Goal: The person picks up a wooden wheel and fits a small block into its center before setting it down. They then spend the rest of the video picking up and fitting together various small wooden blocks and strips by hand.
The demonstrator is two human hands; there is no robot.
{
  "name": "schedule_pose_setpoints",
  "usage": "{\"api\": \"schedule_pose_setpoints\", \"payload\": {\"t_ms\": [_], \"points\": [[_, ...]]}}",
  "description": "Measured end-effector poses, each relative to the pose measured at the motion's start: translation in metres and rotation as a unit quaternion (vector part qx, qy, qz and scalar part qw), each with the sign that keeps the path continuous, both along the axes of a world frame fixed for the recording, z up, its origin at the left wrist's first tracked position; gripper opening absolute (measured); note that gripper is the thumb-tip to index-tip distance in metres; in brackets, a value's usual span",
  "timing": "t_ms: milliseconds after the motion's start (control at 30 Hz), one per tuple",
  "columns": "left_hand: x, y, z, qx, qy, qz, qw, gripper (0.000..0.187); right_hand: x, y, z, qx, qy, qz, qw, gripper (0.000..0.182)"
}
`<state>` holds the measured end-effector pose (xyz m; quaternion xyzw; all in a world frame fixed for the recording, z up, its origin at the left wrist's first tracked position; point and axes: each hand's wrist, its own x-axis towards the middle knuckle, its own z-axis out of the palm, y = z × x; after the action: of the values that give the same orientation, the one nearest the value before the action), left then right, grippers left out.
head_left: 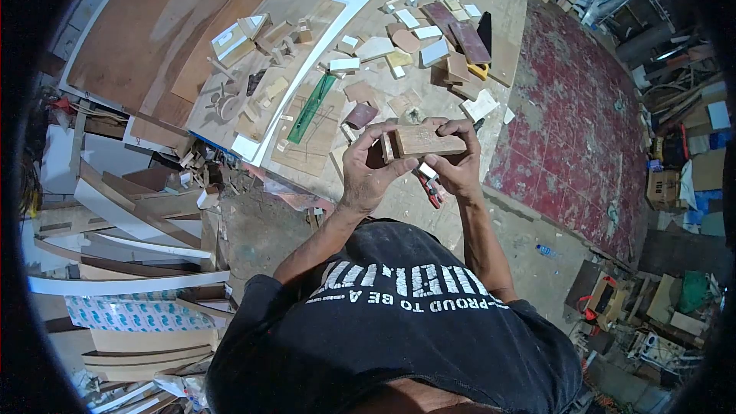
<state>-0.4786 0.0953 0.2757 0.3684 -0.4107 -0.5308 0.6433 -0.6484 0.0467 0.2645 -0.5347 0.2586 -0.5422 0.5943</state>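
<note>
Between my two hands, above the near edge of the worktable, is a small wooden block (429, 141) with a narrower piece at its left end. My left hand (368, 172) grips that left end, thumb underneath and fingers over the top. At the right end my right hand (461, 159) closes round the block, its thumb along the lower edge. A red and black tool (429, 191) lies on the table just below my hands. Left of them a green ruler (311, 109) rests on a thin wooden board (305, 146).
Wood offcuts (376, 48) and a sanding-worn plank (469, 41) crowd the worktable (261, 107). A long white strip (314, 57) crosses it. Curved panels (130, 284) are stacked at left. A dusty red floor (567, 123) lies right, with a bottle (545, 250) near it.
</note>
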Motion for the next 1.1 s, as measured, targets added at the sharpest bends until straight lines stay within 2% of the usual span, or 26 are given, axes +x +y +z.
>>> {"api": "schedule_pose_setpoints", "payload": {"t_ms": [433, 500, 633, 700, 900, 1100], "points": [[0.005, 0.001, -0.002, -0.014, -0.01, 0.017, 1.0, 0.051, 0.004, -0.004, 0.0, -0.007, 0.026, 0.011, 1.0, 0.044], [0.004, 0.001, -0.001, 0.041, 0.075, -0.002, 0.996, 0.05, 0.008, -0.002, 0.004, 0.013, 0.028, 0.002, 1.0, 0.044], [0.004, -0.006, -0.007, 0.086, 0.138, -0.009, 0.987, 0.046, 0.021, -0.003, 0.003, 0.067, 0.037, -0.015, 0.997, 0.041], [0.002, -0.008, -0.011, 0.121, 0.215, 0.005, 0.969, 0.042, 0.028, -0.005, -0.006, 0.091, 0.058, -0.029, 0.994, 0.039], [0.004, -0.007, -0.033, 0.156, 0.272, 0.023, 0.949, 0.033, 0.043, -0.003, -0.011, 0.22, 0.017, -0.046, 0.974, 0.036], [0.005, -0.004, -0.039, 0.187, 0.298, 0.024, 0.936, 0.03, 0.046, -0.003, -0.008, 0.27, 0.027, -0.051, 0.961, 0.036]]}}
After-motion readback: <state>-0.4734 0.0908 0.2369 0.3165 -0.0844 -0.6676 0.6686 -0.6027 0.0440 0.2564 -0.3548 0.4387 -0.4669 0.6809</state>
